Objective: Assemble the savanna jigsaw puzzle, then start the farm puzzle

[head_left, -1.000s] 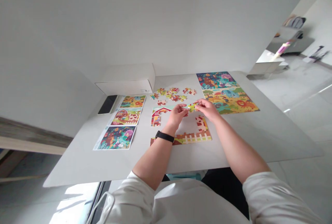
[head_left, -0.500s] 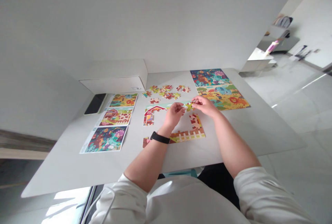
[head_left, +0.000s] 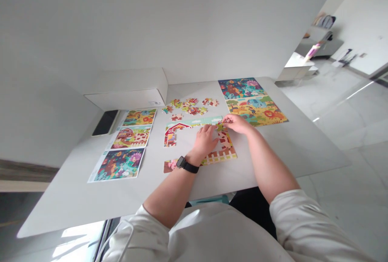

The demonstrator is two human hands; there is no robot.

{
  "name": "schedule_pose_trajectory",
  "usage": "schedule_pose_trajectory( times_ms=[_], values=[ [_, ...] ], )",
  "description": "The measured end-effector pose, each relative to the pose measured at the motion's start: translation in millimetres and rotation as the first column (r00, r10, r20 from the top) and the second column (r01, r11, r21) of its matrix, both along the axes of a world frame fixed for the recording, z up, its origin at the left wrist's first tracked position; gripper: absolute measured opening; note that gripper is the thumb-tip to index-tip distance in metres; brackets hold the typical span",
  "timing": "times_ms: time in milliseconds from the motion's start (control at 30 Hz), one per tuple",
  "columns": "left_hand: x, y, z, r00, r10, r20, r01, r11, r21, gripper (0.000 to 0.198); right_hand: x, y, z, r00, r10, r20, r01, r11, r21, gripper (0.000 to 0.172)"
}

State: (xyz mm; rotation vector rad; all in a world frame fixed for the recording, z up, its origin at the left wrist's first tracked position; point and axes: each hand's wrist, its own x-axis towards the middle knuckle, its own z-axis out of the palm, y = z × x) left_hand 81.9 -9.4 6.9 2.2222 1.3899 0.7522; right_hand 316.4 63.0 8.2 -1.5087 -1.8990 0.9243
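A partly joined farm puzzle frame (head_left: pixel 218 157) lies on the grey table, with a red barn at its upper left and a cow part at its right. My left hand (head_left: pixel 205 141), with a black watch, lies palm down with fingers spread over the inside of the frame, fingertips at its top edge. At the upper right corner my right hand (head_left: pixel 235 123) has its fingers pinched together on the edge; what is between them is too small to make out. Several loose pieces (head_left: pixel 194 110) lie behind the frame. A pig piece (head_left: pixel 169 165) is at the lower left.
Three printed picture sheets (head_left: pixel 119 165) lie at the left, beside a black phone (head_left: pixel 105 123). Behind them stands a white box (head_left: pixel 127 97) against the wall. Two finished-looking animal pictures (head_left: pixel 257 110) lie at the right back.
The green piece held between both hands now sits at the frame's upper right. My left hand has flattened and spread its fingers. The whole view has shifted slightly.
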Motion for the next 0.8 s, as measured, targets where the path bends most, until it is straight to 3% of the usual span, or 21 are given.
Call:
schedule_pose_trajectory(
  times_ms=[200,500,800],
  values=[
    [3.7,-14.6,5.9,0.990,-0.060,-0.127,0.061,0.998,-0.001,0.048,-1.6,-4.0,4.7,0.992,-0.030,0.122,0.026,0.999,0.034,0.009],
    [5.0,-37.2,-0.6,0.933,-0.316,-0.171,0.321,0.947,0.002,0.100,-8.1,-8.8,11.4,0.976,-0.075,0.205,0.064,0.996,0.057,0.014],
    [3.9,-33.8,-1.0,0.928,-0.322,-0.188,0.323,0.946,-0.024,0.090,-10.7,-6.6,6.1,0.973,-0.075,0.217,0.052,0.993,0.110,0.015]
  ],
)
